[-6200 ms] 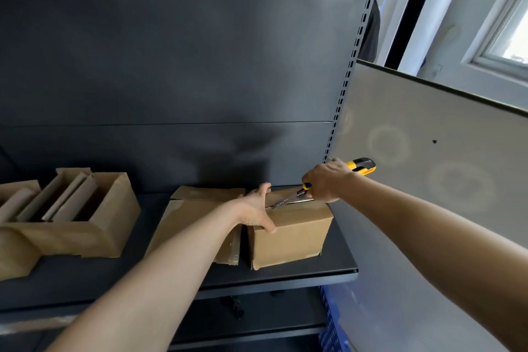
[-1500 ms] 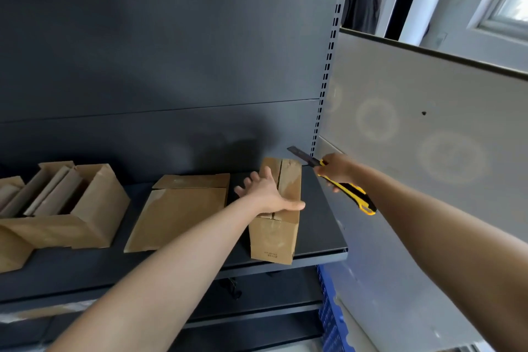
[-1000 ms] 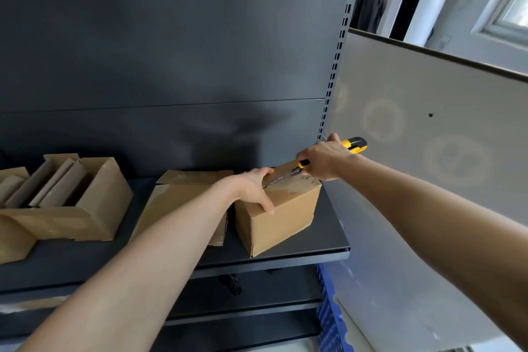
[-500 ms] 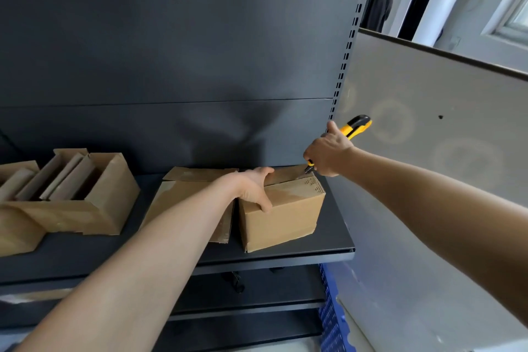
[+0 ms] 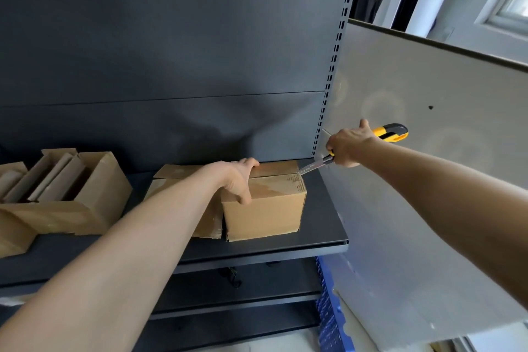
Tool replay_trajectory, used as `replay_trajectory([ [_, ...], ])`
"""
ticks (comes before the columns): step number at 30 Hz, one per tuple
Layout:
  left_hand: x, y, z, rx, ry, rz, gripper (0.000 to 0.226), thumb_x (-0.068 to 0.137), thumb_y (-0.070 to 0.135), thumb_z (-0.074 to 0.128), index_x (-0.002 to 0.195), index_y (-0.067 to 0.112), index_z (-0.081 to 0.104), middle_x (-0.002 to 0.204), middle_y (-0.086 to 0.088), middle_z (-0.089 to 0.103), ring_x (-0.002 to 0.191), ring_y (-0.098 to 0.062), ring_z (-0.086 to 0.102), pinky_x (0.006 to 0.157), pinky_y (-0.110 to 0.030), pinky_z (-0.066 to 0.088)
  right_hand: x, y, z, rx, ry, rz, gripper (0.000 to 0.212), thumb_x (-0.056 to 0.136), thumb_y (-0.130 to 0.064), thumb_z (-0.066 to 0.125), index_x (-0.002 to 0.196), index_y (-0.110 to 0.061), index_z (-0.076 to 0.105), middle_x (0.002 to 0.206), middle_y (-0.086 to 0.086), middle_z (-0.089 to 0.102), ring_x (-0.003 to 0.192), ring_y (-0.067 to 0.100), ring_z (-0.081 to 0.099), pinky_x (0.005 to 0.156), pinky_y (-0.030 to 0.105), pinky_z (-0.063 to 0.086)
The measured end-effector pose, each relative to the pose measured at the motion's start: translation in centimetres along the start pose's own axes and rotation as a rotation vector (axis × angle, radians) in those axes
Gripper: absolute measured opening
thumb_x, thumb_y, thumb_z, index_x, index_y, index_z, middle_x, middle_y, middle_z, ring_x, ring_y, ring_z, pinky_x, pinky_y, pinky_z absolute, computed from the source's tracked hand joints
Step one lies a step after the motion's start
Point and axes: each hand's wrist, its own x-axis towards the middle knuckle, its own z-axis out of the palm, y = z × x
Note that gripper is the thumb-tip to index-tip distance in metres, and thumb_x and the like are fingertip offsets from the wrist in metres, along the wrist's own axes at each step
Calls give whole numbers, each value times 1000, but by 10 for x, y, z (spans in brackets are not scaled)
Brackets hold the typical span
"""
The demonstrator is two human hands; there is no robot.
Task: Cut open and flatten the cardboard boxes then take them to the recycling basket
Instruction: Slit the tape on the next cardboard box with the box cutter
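R hand (image 5: pixel 347 148) grip clenches utility knife (image 5: pixel 390 133), blade now drawn out to cardboard box (image 5: pixel 265 208) far-right corner; L hand (image 5: pixel 238 177) grasps its top; seam prob cut.

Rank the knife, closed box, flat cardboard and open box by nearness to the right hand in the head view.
1. The knife: in the right hand's grip.
2. The closed box: just left, blade at its top corner.
3. The flat cardboard: left of that box.
4. The open box: far left on the shelf.
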Motion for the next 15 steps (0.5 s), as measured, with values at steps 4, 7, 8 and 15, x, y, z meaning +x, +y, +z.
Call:
replay_trajectory([
  [4, -3, -14, -4, 78, -15, -54, 107, 68, 9, 71, 150, 26, 5, 153, -2, 23, 138, -26, 30, 116, -51, 16, -10, 13, 9, 80, -72, 61, 23, 92, -25, 47, 109, -24, 62, 106, -1, 62, 95, 25, 57, 92, 39, 35],
  [7, -1, -13, -4, 61, -24, -64, 109, 70, 13, 72, 152, 26, 0, 157, -4, 16, 142, -27, 21, 115, -50, 23, -9, 0, 15, 427, -136, 55, 35, 94, -37, 42, 112, -15, 62, 105, 7, 65, 91, 26, 66, 77, 29, 43],
  [8, 2, -9, -2, 36, -16, -49, 109, 71, 18, 72, 152, 26, -1, 159, -4, 10, 145, -29, 14, 116, -50, 21, -5, -7, 18, 509, -163, 45, 38, 94, -41, 41, 103, -12, 62, 92, 7, 67, 75, 24, 67, 71, 26, 45],
  [15, 17, -5, 14, -153, 98, 57, 107, 75, 46, 76, 153, 32, 4, 162, 3, -3, 148, -25, -11, 116, -56, -10, 7, -29, 41, 807, -249, 127, 43, 91, -53, 41, 84, -13, 57, 58, 5, 60, 47, 21, 55, 58, 25, 42],
])
